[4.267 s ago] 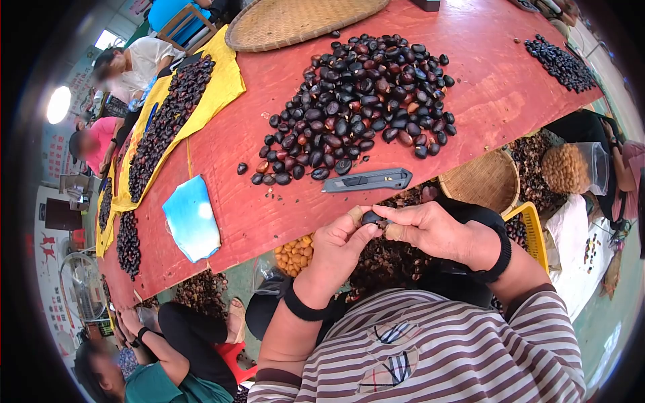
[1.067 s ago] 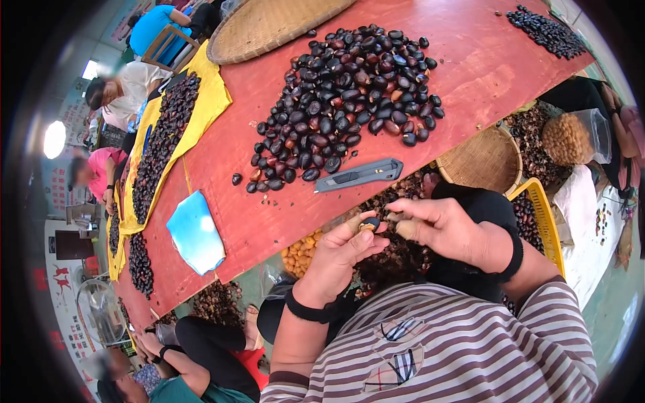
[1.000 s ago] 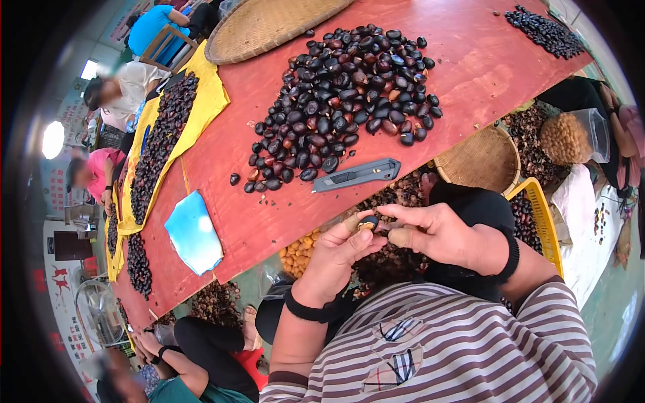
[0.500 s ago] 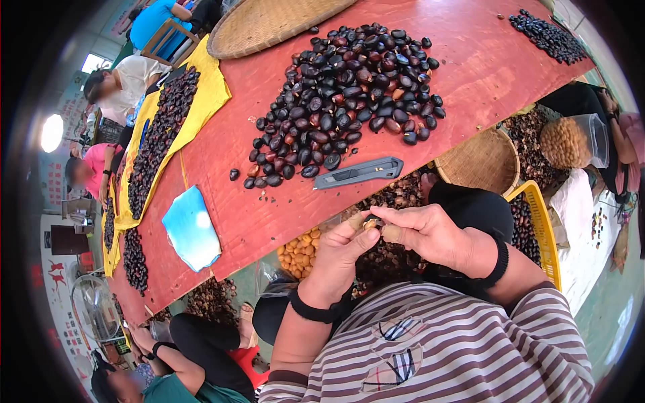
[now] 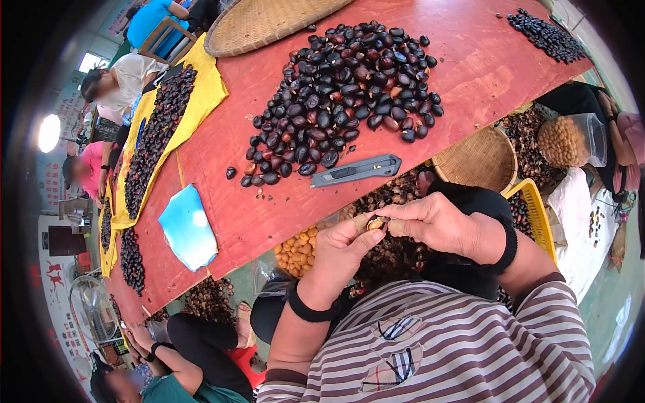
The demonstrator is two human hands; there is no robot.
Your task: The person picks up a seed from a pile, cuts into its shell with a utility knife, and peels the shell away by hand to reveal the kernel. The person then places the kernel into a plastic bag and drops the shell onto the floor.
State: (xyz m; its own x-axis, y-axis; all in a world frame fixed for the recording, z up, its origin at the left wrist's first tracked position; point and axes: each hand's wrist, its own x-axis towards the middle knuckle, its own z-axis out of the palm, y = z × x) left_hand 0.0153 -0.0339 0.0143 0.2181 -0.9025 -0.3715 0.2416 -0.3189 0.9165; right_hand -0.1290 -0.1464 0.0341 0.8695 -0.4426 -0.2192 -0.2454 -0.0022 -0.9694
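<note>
One small nut (image 5: pixel 375 223); rounded, shell dark brown to black, a pale tan patch of kernel showing where the shell was open; surface detail too small to read; held off the table, pinched between fingertips of both hands; left hand (image 5: pixel 339 252) at its 7 o'clock, thumb against it; right hand (image 5: pixel 437 225) at its 3 o'clock, fingertips touching it.
</note>
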